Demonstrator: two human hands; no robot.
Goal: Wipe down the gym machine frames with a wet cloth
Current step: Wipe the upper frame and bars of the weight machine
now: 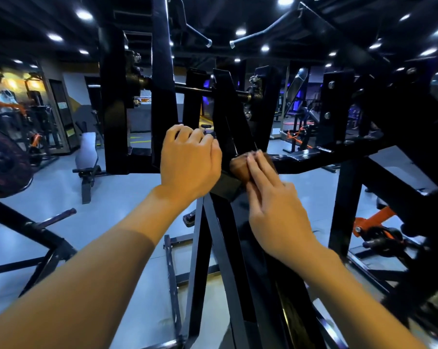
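Left hand point(190, 162) curled over the black machine frame point(228, 248), gripping its upper part. Right hand point(275, 207) with straight fingers pressing a brown cloth point(240, 168) against the same frame, just beside the left hand. Behind, at left, a grey bench point(87, 157) standing on the pale floor point(127, 197).

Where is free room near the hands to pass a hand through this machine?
Open gap between the wide black upright and the narrower post, below the threaded axle. Crowded at the joint: left hand grips the frame, right hand presses the brown cloth.
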